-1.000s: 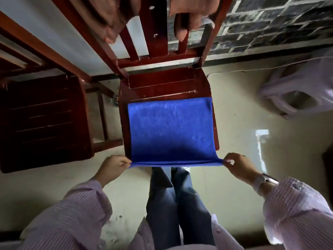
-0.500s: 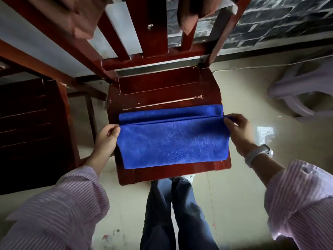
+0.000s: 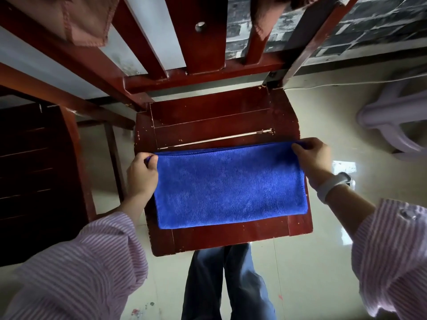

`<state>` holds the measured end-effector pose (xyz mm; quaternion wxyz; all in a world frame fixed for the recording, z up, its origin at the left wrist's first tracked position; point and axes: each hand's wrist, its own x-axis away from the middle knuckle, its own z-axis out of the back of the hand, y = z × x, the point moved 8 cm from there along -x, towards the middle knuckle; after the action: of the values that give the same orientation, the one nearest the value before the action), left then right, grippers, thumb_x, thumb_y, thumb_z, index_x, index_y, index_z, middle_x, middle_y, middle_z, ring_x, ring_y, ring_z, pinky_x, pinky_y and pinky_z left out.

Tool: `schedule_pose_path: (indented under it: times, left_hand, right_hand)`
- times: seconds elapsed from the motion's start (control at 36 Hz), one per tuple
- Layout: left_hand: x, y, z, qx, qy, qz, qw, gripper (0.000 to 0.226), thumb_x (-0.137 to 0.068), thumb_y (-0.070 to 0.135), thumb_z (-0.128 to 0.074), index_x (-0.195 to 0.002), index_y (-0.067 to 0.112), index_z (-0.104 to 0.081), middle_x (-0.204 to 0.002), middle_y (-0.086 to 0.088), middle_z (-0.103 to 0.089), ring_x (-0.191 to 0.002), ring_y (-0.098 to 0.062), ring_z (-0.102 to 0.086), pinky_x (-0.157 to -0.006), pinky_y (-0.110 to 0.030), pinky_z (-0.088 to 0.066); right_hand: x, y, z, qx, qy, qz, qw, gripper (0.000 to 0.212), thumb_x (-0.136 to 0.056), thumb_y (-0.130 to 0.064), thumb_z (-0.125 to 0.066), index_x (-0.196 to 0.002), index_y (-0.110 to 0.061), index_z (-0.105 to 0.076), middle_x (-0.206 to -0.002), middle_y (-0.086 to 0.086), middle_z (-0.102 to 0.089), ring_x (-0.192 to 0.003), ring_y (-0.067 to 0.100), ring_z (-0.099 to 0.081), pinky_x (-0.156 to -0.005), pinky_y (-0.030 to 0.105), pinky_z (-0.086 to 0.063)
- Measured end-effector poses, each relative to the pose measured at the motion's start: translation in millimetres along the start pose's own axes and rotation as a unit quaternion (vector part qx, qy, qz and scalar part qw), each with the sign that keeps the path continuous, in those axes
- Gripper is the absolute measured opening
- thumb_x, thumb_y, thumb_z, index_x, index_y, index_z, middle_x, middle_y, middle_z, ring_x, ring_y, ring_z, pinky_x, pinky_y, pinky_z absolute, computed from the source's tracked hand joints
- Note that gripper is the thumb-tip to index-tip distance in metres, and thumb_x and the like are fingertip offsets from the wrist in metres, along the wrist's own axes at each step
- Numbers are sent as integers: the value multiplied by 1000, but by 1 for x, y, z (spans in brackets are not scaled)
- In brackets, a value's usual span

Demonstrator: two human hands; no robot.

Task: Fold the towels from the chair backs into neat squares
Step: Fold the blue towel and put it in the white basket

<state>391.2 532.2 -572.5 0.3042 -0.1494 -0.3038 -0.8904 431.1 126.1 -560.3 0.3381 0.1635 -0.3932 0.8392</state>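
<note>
Red wooden chair seat (image 3: 231, 236) bears a folded blue towel (image 3: 228, 185), its far corners pinched by left hand (image 3: 142, 176) and right hand (image 3: 312, 158).

Sleeves (image 3: 76, 269): your shirt, pink-and-white pinstripe, loose cuffs.
Right cuff button (image 3: 406, 214): small, pale.
Right wrist (image 3: 332, 184): white watch band.
Legs (image 3: 227, 282): blue jeans.

A blue towel (image 3: 228, 185) lay folded in half on the red wooden chair seat (image 3: 215, 121). The left hand (image 3: 142, 174) pinched its far-left corner and the right hand (image 3: 312, 158) pinched its far-right corner. Brown towels (image 3: 87, 21) hung over the chair back (image 3: 198, 35) above.
</note>
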Motion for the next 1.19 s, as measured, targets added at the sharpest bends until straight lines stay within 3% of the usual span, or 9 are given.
schedule_pose_path:
  times: [0.14, 0.31, 0.47, 0.53, 0.58, 0.64, 0.75, 1.06, 1.19]
  left_hand:
    - [1, 18, 5, -46, 25, -87, 995, 20, -87, 14, -56, -106, 8, -58, -109, -14, -56, -102, -28, -53, -85, -33, -42]
    - [22, 67, -10, -129, -4, -271, 954, 18, -83, 16, -60, -99, 11, -66, -98, -9, -62, -94, -32, -55, -80, -43, -43]
    - [32, 88, -30, -149, -29, -317, 936, 14, -80, 20, -62, -91, 16, -68, -90, -3, -64, -89, -29, -57, -76, -42, -41]
    - [32, 90, -35, -153, -32, -321, 934, 13, -79, 21, -64, -90, 16, -69, -88, -3, -64, -88, -29, -58, -76, -41, -40]
    - [31, 91, -39, -155, -35, -322, 933, 13, -78, 20, -67, -90, 16, -69, -88, -2, -64, -88, -29, -58, -76, -41, -40]
    - [30, 92, -41, -150, -33, -324, 934, 10, -77, 19, -68, -87, 16, -69, -86, -2, -64, -87, -28, -58, -76, -41, -40]
    - [29, 96, -43, -145, -28, -335, 931, 3, -79, 16, -67, -81, 15, -68, -83, -1, -66, -83, -27, -59, -74, -40, -40]
    - [21, 96, -46, -188, -38, -341, 920, 12, -81, 22, -66, -91, 14, -67, -91, -2, -66, -92, -28, -55, -77, -39, -36]
    - [16, 93, -50, -203, -69, -305, 928, 19, -86, 27, -60, -101, 16, -63, -99, -2, -60, -102, -25, -49, -81, -37, -32]
  right_hand:
    - [1, 0, -1, -182, -38, -91, 978, 28, -82, 3, -44, -101, -13, -56, -67, 0, -46, -57, 9, -38, -33, 7, -30]
    - [11, -7, -6, -281, -47, -107, 952, 32, -54, -14, -46, -80, -23, -63, -75, -4, -57, -73, 10, -48, -73, 26, -40]
    - [10, -19, 3, -328, 33, -54, 943, 30, -61, -18, -45, -86, -15, -62, -75, -5, -54, -65, 2, -48, -62, 17, -37]
    - [10, -28, 7, -234, 61, 17, 970, 31, -71, -15, -46, -96, -6, -63, -80, 2, -58, -68, 4, -51, -66, 15, -43]
    - [15, -40, 2, -78, 66, 128, 986, 30, -75, -20, -44, -96, -11, -64, -92, 8, -59, -83, 18, -56, -83, 33, -48]
    - [25, -49, -22, 44, 8, 220, 975, 32, -78, -26, -42, -97, -14, -66, -98, 11, -60, -92, 29, -57, -85, 44, -44]
    - [56, -65, -78, 240, -95, 326, 909, 37, -81, -32, -45, -111, -20, -65, -109, 6, -59, -103, 29, -50, -85, 40, -33]
    - [65, -87, -120, 305, -82, 396, 862, 18, -80, -23, -57, -92, -16, -69, -96, 8, -62, -94, 31, -55, -79, 45, -36]
    - [71, -92, -118, 308, -37, 464, 830, 21, -77, -26, -47, -75, -16, -65, -78, 3, -62, -75, 28, -59, -68, 40, -44]
